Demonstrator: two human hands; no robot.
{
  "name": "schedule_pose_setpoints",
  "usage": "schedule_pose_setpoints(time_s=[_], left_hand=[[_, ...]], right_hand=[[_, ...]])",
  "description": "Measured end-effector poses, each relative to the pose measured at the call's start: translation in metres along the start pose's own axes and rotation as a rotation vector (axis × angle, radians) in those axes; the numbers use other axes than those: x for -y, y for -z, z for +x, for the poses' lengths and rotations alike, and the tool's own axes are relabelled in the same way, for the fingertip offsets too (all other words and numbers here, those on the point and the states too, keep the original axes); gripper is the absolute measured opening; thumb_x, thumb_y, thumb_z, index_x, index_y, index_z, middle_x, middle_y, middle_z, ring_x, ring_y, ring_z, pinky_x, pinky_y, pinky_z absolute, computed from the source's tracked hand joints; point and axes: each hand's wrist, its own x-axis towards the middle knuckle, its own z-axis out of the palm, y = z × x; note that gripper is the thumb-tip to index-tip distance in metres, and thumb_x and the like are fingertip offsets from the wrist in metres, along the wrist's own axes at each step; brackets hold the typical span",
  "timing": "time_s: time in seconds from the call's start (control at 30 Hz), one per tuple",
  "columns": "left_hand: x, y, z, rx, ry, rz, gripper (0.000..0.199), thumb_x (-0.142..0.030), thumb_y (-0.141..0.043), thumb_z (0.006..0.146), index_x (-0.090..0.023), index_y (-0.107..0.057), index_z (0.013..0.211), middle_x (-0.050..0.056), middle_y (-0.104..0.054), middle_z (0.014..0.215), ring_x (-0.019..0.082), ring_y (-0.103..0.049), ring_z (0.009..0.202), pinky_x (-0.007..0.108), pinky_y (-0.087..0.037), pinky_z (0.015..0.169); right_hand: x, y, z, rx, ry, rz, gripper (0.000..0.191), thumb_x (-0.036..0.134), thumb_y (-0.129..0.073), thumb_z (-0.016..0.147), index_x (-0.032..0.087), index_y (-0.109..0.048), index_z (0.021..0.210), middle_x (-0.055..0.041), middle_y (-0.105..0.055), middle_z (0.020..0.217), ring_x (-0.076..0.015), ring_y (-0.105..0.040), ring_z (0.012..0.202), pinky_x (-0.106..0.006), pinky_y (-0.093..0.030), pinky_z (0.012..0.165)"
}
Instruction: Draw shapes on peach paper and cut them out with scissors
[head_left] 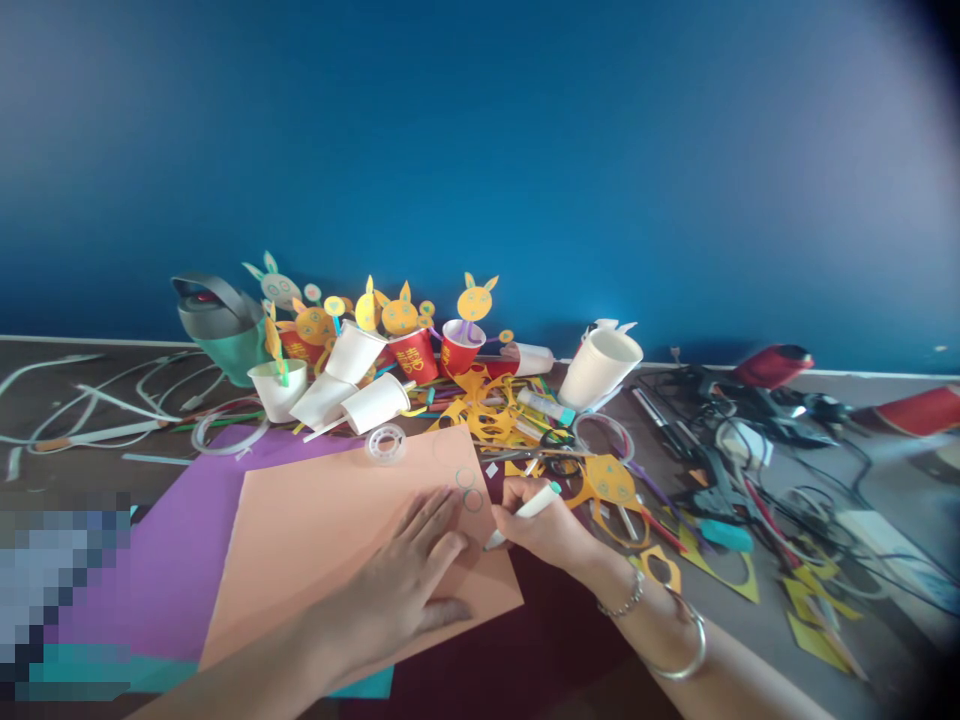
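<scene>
My left hand (pixel 416 565) lies flat with fingers stretched out on a peach sheet of paper (pixel 300 560). In my right hand (pixel 540 525) is a white marker (pixel 536 503) with a green end, its tip pointing down at the sheet's right edge. Whether the tip touches the paper I cannot tell. Small green circles (pixel 471 490) are drawn near the sheet's upper right corner. A clear tape roll (pixel 385 444) rests at the sheet's top edge. Purple paper (pixel 172 550) shows under it at the left, teal paper (pixel 367 685) at the front.
Paper cups (pixel 375 403) with orange rabbit faces (pixel 475 302) stand along the blue wall. A white cup (pixel 602 365) is at the back right. Cut orange scraps (pixel 611 485), scissors (pixel 559 465), a glue stick (pixel 546 406) and tangled cables (pixel 817 500) crowd the right side.
</scene>
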Motion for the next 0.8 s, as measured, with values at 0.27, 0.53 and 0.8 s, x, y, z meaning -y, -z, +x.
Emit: schedule_pose_setpoints(time_s=[0.27, 0.53, 0.8], left_hand=[[-0.001, 0.0008, -0.0005, -0.006, 0.008, -0.016, 0.044, -0.049, -0.06, 0.081, -0.02, -0.048, 0.113, 0.016, -0.026, 0.151, 0.033, -0.022, 0.139, 0.056, -0.028, 0.109], [0.0008, -0.0008, 0.0, -0.001, -0.004, -0.015, 0.044, -0.048, -0.059, 0.082, -0.019, -0.047, 0.113, 0.018, -0.024, 0.151, 0.033, -0.019, 0.139, 0.057, -0.027, 0.109], [-0.0009, 0.0014, 0.001, 0.011, 0.005, -0.024, 0.045, -0.048, -0.06, 0.082, -0.02, -0.047, 0.114, 0.016, -0.025, 0.151, 0.032, -0.019, 0.139, 0.057, -0.026, 0.109]], right_hand=[[-0.0002, -0.0018, -0.0001, -0.005, -0.013, 0.02, 0.029, 0.023, -0.056, 0.072, 0.022, -0.034, 0.053, 0.0047, -0.045, 0.047, -0.0082, -0.039, 0.043, -0.02, -0.027, 0.039], [-0.0043, -0.0032, 0.0006, -0.025, -0.002, 0.014, 0.029, 0.023, -0.056, 0.073, 0.021, -0.035, 0.054, 0.0043, -0.046, 0.047, -0.0084, -0.039, 0.044, -0.02, -0.026, 0.04], [-0.0067, -0.0045, 0.0015, -0.041, 0.0, 0.056, 0.03, 0.025, -0.057, 0.075, 0.021, -0.035, 0.055, 0.0055, -0.043, 0.048, -0.0079, -0.036, 0.045, -0.02, -0.027, 0.041]])
